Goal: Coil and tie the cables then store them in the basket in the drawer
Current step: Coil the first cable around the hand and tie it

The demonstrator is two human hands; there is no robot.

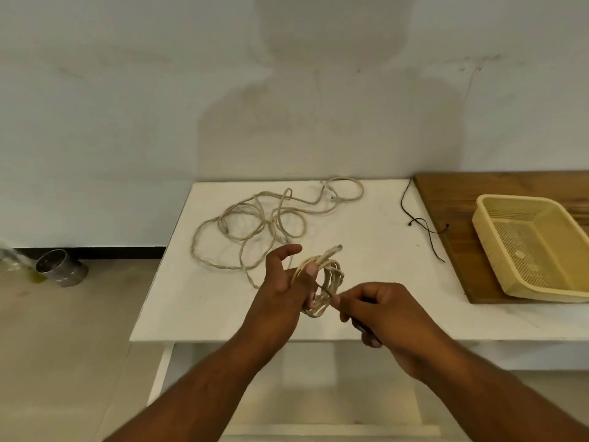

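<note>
Step in hand: tying the first coil.

**Position**
- The left hand (280, 282) holds the coil (336, 275) just above the tabletop (376, 269). The thumb presses the turns against the curled fingers, and the index finger points free.
- The right hand (379, 311) is curled, with thumb and forefinger pinching a thin dark tie (325, 289). The tie runs taut from the pinch to the coil.
- One cable end sticks out at the top of the coil.
- A second cable (248, 224) lies loose and tangled at the back of the tabletop.
- Spare ties (424, 228) lie near the board (446, 193).
- The basket (518, 200) sits on that board, well apart from the hands.
- Whether the white frame below the tabletop is the drawer cannot be told.

**Procedure (recommended)**
1. Hold the thumb clamp on the turns until the knot is set; if it is released, the turns will likely spring apart.
2. Pass the tie through the middle of the coil and around all the turns, not only the outer ones.
3. Keep the tie taut while wrapping.
4. Trap the protruding end under the wrap.
5. Knot the tie snugly. Too much force may kink the cable.

**Caution**
The tie is thin and may slip from the pinch.
</note>
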